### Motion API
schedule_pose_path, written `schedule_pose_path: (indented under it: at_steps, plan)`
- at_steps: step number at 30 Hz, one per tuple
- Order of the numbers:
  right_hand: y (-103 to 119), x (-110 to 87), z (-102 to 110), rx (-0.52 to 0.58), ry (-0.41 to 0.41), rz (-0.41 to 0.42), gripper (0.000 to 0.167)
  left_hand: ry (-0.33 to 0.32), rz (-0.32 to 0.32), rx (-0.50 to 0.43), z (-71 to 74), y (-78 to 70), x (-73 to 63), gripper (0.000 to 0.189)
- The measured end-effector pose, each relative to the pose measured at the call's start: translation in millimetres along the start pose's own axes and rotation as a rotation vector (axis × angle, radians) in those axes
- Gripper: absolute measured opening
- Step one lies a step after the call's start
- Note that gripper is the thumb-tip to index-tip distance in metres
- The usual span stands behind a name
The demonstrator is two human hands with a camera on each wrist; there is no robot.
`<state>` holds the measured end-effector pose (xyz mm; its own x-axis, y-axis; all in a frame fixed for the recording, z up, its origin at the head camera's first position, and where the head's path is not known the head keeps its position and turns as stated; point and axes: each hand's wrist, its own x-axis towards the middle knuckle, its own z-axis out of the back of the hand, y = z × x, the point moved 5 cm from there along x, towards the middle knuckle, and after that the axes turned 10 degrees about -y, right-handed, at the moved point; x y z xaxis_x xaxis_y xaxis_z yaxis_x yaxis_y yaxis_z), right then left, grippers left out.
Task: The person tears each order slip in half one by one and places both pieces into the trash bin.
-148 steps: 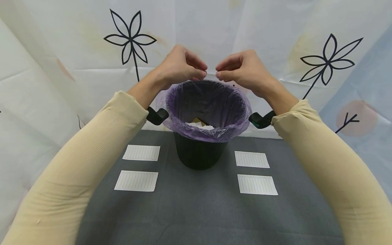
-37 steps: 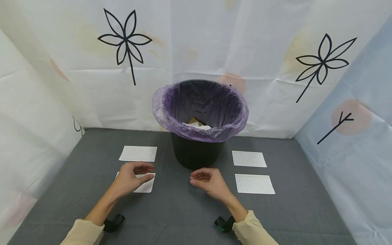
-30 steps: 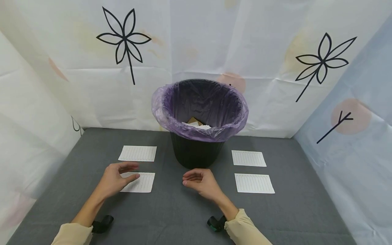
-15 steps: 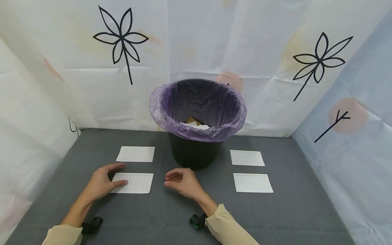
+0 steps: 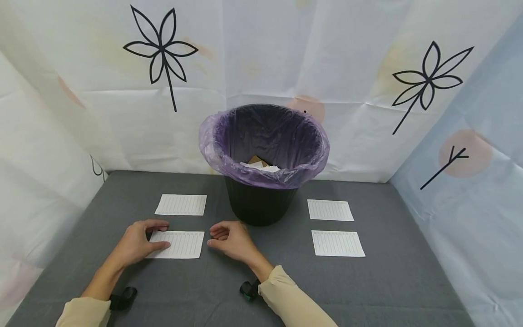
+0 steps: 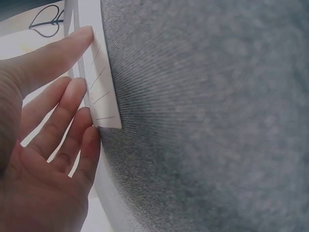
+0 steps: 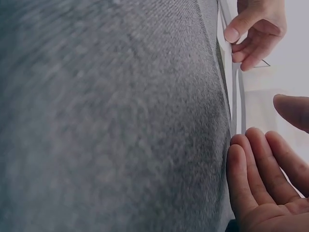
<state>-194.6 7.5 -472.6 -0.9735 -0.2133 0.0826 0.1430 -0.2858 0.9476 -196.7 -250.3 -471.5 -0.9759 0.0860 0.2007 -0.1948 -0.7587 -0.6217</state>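
Note:
A white lined paper card (image 5: 180, 245) lies flat at the front left of the grey table. My left hand (image 5: 136, 242) is at its left end, thumb over the card and fingers by its far left corner. In the left wrist view, the left hand (image 6: 53, 116) has its fingers spread and loosely bent beside the card (image 6: 104, 96). My right hand (image 5: 230, 239) hovers or rests just right of that card, apart from it, holding nothing. The right wrist view shows the right hand (image 7: 270, 183) with relaxed fingers and the thumb apart from them.
Behind the hands stands a black bin (image 5: 261, 200) with a purple liner (image 5: 265, 177), white paper and a brown piece inside. A second card (image 5: 181, 205) lies at back left. Two more, a rear card (image 5: 330, 210) and front card (image 5: 338, 243), lie right of the bin.
Both hands have come down from above the bin to the table. The left hand moved left to the front-left card; the right hand followed leftward toward that card's right end.

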Motion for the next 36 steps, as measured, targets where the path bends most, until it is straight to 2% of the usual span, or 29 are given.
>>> schedule_pose_path:
  at_steps: [6, 19, 26, 32, 36]
  plan:
    - [-1.0, 3.2, -8.4, -0.072, -0.02, 0.014, 0.026, 0.051, 0.019, -0.011, 0.0, 1.2, 1.9, 0.048]
    - [9.4, 6.2, -17.6, -0.152, -0.024, 0.045, 0.035, 0.106, -0.016, -0.08, -4.5, -5.0, 5.6, 0.009]
    - [12.4, 7.8, -19.7, -0.165, -0.044, 0.054, 0.037, 0.168, -0.083, -0.152, -4.5, -19.5, 10.1, 0.004]
    - [11.6, 6.8, -15.5, -0.165, -0.061, 0.051, 0.039, 0.258, -0.131, -0.217, -3.8, -31.3, 12.2, 0.006]
    - [12.4, 6.4, -13.1, -0.147, -0.048, 0.07, 0.033, 0.279, -0.16, -0.242, -4.4, -40.9, 12.3, 0.006]
